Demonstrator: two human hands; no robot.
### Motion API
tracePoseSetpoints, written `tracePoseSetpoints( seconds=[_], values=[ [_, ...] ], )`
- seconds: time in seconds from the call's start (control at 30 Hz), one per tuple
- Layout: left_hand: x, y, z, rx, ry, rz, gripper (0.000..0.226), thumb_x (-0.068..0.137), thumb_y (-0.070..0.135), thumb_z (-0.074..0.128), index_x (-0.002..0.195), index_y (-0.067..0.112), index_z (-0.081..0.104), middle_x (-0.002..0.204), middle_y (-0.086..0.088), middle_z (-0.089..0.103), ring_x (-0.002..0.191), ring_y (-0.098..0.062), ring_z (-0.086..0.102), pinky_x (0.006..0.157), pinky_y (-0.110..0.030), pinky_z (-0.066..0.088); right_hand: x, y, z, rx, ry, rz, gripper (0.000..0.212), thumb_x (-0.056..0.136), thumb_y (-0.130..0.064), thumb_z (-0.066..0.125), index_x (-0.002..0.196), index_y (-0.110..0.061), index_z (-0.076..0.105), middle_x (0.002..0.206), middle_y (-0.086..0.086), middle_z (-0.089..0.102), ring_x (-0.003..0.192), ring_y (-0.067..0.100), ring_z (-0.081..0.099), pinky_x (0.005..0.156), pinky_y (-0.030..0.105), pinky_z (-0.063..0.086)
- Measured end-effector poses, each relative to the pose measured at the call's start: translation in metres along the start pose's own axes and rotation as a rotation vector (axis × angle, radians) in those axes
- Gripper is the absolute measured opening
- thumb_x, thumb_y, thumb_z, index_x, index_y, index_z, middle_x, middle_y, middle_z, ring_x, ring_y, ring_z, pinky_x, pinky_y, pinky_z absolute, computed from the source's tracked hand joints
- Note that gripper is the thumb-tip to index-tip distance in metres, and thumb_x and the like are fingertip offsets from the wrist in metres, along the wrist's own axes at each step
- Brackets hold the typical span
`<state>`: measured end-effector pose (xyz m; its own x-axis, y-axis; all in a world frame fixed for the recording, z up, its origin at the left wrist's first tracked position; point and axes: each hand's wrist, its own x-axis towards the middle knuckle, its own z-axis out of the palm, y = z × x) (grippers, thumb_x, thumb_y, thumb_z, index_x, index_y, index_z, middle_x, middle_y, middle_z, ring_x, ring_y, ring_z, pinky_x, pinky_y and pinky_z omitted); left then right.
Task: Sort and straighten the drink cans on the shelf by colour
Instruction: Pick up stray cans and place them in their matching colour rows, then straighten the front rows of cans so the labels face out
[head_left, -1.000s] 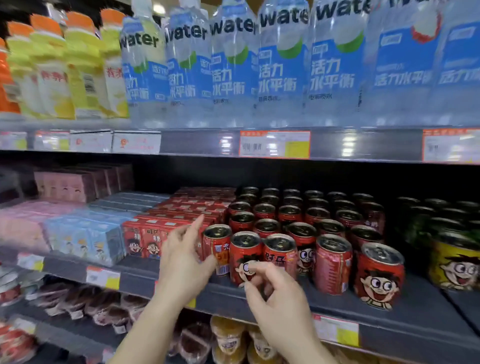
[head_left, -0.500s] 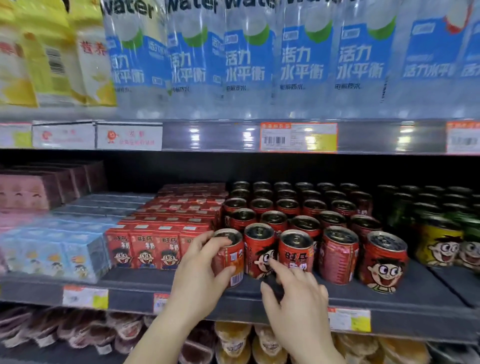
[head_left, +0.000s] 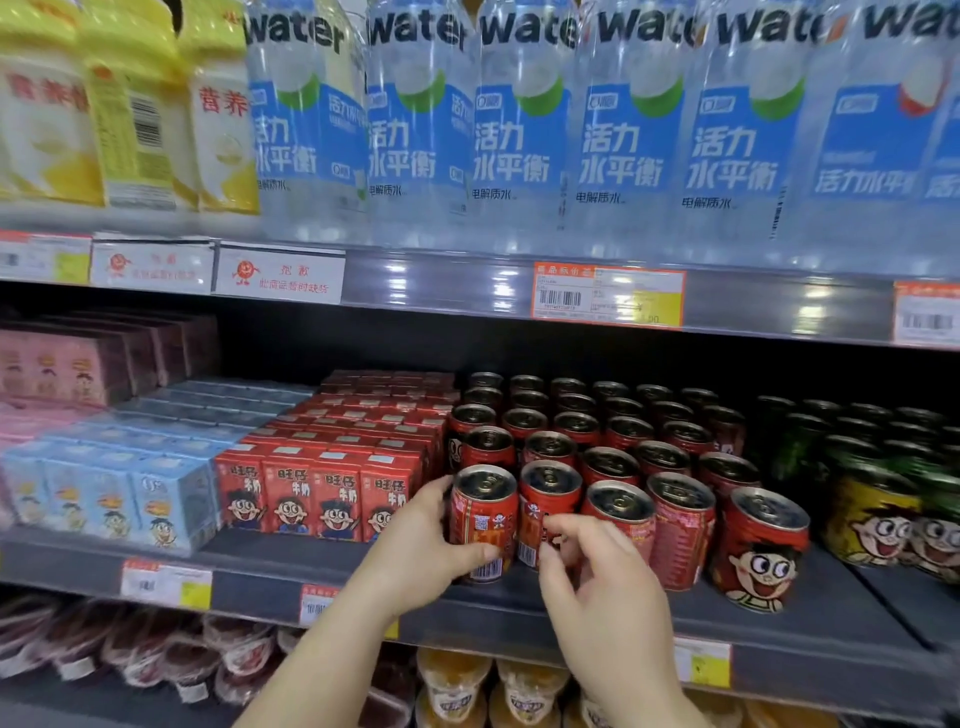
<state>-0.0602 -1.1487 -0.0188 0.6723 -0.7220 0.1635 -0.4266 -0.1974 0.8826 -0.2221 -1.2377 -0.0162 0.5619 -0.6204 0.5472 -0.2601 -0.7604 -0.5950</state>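
Note:
Several rows of red drink cans stand on the middle shelf. My left hand grips the front-left red can, thumb across its barcode side. My right hand pinches the lower part of the second front red can with curled fingers. More front red cans stand to the right, the last one showing a cartoon face. Yellow and green cans stand further right, partly cut off by the frame edge.
Red milk cartons sit directly left of the cans, with blue cartons and pink boxes beyond. Water bottles fill the shelf above. Price tags line the shelf edges. Packaged goods lie on the shelf below.
My left hand has closed more firmly round the front-left can. My right hand rose from the shelf edge to pinch the second can. The camera moved closer.

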Motion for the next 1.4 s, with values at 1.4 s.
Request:
tracePoseSetpoints(
  seconds=[1.4],
  values=[
    [0.001, 0.002, 0.011, 0.160, 0.174, 0.036, 0.105, 0.060, 0.043, 0.083, 0.144, 0.027, 0.022, 0.132, 0.007, 0.050, 0.118, -0.010, 0.051, 0.101, -0.037, 0.045, 0.062, 0.026, -0.020, -0.577, -0.077, -0.114, 0.075, 0.070, -0.069, 0.060, 0.136, -0.038, 0.044, 0.137, -0.004, 0.039, 0.129, 0.023, 0.027, 0.108, 0.045, 0.019]
  ],
)
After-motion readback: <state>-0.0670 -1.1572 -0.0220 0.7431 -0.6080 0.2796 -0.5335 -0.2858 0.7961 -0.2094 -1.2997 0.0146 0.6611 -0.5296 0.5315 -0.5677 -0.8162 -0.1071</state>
